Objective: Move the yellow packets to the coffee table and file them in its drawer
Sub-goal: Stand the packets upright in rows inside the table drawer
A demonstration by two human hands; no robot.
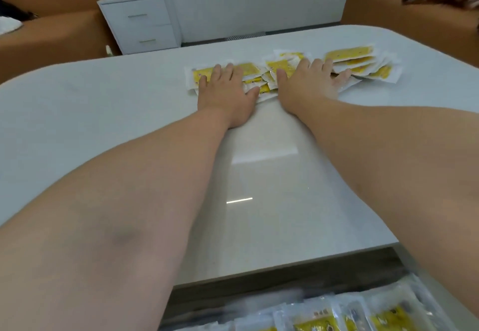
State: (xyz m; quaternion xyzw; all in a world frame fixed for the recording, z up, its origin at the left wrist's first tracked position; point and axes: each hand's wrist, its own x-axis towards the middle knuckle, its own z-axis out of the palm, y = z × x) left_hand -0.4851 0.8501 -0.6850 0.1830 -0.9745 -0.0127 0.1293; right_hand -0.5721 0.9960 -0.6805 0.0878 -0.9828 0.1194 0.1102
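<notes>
Nearest the lens: open drawer (207, 297) below the near edge of the worktop (103, 128), with filed packets (337, 321) already lying in it, clear sleeves with yellow print, overlapping; the drawer front is out of frame. Both forearms reach from the near edge toward the far half of the worktop. Loose yellow packets (350, 57) lie there in an untidy overlapping spread, right of centre and short of the far edge, running roughly parallel to that edge. Left hand (225, 92): flat, palm down, fingers straight and slightly spread, resting on the left end of the spread, heel of the hand on bare worktop; nothing gripped. Right hand (308, 82): also flat and palm down, fingers splayed wider, covering the middle of the spread, little finger reaching toward the stacked packets at the right end; nothing gripped. Thumbs are near each other but apart. Judgement: the step in hand is gathering the spread for the drawer. To do it well, sweep inward from both ends so that the right-end packets, which lie outside the right hand, are taken in, then square the stack against the worktop before lifting. The sleeves look slick on a glossy top, so either pinch the stack firmly top and bottom, or slide the lot to the near edge and let it drop straight into the drawer. Task looks partly done: some packets filed, this batch not yet.
</notes>
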